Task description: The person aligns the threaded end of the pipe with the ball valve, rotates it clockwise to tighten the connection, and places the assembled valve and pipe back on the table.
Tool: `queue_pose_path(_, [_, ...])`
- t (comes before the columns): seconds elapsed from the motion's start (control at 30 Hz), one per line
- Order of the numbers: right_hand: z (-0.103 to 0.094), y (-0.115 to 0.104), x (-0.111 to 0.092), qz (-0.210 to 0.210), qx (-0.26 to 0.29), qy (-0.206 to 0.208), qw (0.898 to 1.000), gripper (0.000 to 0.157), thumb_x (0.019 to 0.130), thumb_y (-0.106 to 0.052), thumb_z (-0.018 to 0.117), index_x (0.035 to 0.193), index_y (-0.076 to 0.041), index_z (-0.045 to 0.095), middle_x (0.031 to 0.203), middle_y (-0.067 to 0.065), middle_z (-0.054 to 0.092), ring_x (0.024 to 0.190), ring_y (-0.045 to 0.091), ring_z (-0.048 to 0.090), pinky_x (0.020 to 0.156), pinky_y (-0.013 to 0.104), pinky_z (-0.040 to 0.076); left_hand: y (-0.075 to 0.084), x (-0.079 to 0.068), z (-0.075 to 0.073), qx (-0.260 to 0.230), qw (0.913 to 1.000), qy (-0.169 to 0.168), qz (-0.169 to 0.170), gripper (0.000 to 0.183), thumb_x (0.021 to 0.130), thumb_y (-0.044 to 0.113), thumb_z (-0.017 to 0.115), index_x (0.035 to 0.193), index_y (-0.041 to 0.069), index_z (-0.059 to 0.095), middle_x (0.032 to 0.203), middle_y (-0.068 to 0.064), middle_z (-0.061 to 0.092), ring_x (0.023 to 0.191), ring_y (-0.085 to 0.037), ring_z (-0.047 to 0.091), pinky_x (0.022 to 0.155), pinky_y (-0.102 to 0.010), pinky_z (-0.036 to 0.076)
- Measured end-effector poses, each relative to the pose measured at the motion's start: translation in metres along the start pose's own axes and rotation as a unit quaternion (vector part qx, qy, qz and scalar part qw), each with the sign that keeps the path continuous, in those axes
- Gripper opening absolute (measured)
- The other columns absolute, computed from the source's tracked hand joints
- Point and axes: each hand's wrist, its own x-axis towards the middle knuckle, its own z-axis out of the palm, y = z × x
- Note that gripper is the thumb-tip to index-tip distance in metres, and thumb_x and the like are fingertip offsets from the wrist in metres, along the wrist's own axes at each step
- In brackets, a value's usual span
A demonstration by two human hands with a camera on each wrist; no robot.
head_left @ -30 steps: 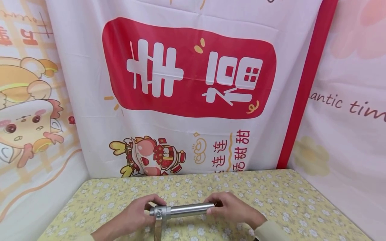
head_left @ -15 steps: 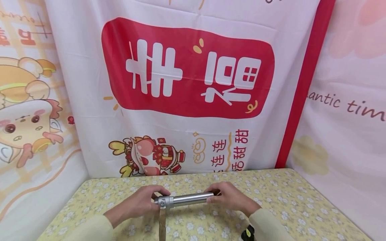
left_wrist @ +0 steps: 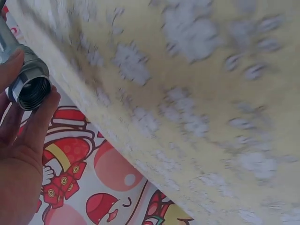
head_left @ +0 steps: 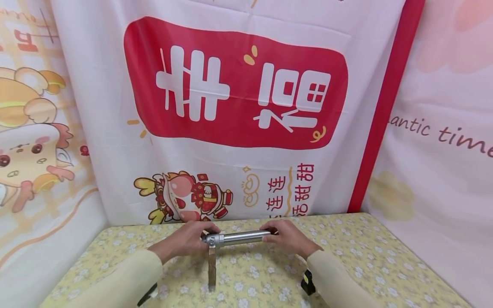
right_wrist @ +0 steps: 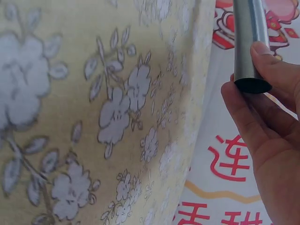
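A silver metal pipe (head_left: pixel 244 238) joined to a valve (head_left: pixel 212 240) is held level between both hands, close to the back edge of the table. From the valve a flat brownish lever (head_left: pixel 212 269) points toward the near side. My left hand (head_left: pixel 188 239) grips the valve end; in the left wrist view its open threaded mouth (left_wrist: pixel 32 89) shows between thumb and fingers. At the other end my right hand (head_left: pixel 289 237) pinches the pipe. The right wrist view shows the pipe's open end (right_wrist: pixel 253 85) between the thumb and fingers.
A yellow flowered cloth (head_left: pixel 254 278) covers the table. Behind it hangs a white cloth (head_left: pixel 246 158) with a red printed panel, and printed cloths hang at the left and right sides. A black strap (head_left: pixel 308 282) shows by the right sleeve.
Both hands have moved away from the body toward the table's back edge, carrying the pipe and valve. More of the lever and of both sleeves now shows. The grips look the same.
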Motion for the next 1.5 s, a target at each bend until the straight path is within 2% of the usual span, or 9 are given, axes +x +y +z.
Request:
queue_pose_path(0.2, [-0.001,0.007,0.01,-0.005,0.004,0.007,1.0,0.024,0.104,-0.012,0.074,0.125,-0.003,0.077,0.107,0.002,0.077,0.094,0.016,0.071,0.08,0.031,0.056,-0.007,0.02,-0.005,0.003,0.9989,-0.021,-0.042,0.04,0.091,0.004,0.083,0.129,0.015,0.078,0.121,0.0,0.077,0.099,-0.015,0.066,0.089,-0.04,0.058])
queue_pose_path(0.47, [-0.001,0.016,0.019,0.039,0.01,0.011,0.999,0.026,0.104,-0.016,0.074,0.127,-0.006,0.076,0.112,0.004,0.078,0.099,0.016,0.071,0.087,0.04,0.058,-0.011,0.04,-0.008,0.029,0.9983,-0.039,-0.033,0.034,0.094,0.006,0.082,0.127,0.015,0.079,0.117,0.001,0.077,0.099,-0.015,0.067,0.091,-0.04,0.059])
queue_pose_path(0.7, [0.005,0.021,0.025,0.037,-0.005,-0.003,0.999,0.024,0.103,-0.012,0.075,0.125,-0.004,0.076,0.113,0.007,0.076,0.1,0.02,0.07,0.084,0.039,0.058,-0.014,0.04,-0.007,0.024,0.9964,-0.057,-0.058,0.035,0.092,0.003,0.081,0.124,0.016,0.078,0.116,0.001,0.076,0.101,-0.016,0.066,0.097,-0.047,0.058])
queue_pose_path(0.9, [0.011,0.02,0.029,0.056,0.01,-0.021,0.998,0.019,0.104,-0.009,0.074,0.122,-0.004,0.076,0.109,0.004,0.073,0.094,0.016,0.067,0.08,0.035,0.057,-0.02,0.038,-0.002,0.009,0.9944,-0.073,-0.076,0.036,0.09,0.004,0.085,0.123,0.017,0.079,0.116,0.001,0.075,0.101,-0.017,0.064,0.099,-0.05,0.057])
queue_pose_path(1.1, [0.016,0.02,0.031,0.069,0.001,-0.026,0.997,0.018,0.103,-0.011,0.074,0.121,-0.008,0.078,0.108,0.0,0.072,0.094,0.013,0.066,0.082,0.034,0.057,-0.022,0.036,-0.002,-0.009,0.9929,-0.076,-0.091,0.039,0.087,0.001,0.086,0.122,0.017,0.08,0.114,0.001,0.075,0.099,-0.018,0.063,0.098,-0.049,0.057])
queue_pose_path(1.5, [0.012,0.021,0.026,0.05,-0.01,-0.021,0.998,0.022,0.102,-0.011,0.076,0.123,-0.005,0.079,0.108,0.002,0.073,0.093,0.014,0.067,0.079,0.032,0.056,-0.016,0.039,0.0,-0.016,0.9889,-0.069,-0.131,0.038,0.089,0.004,0.087,0.122,0.022,0.082,0.113,0.005,0.074,0.099,-0.018,0.062,0.097,-0.045,0.057])
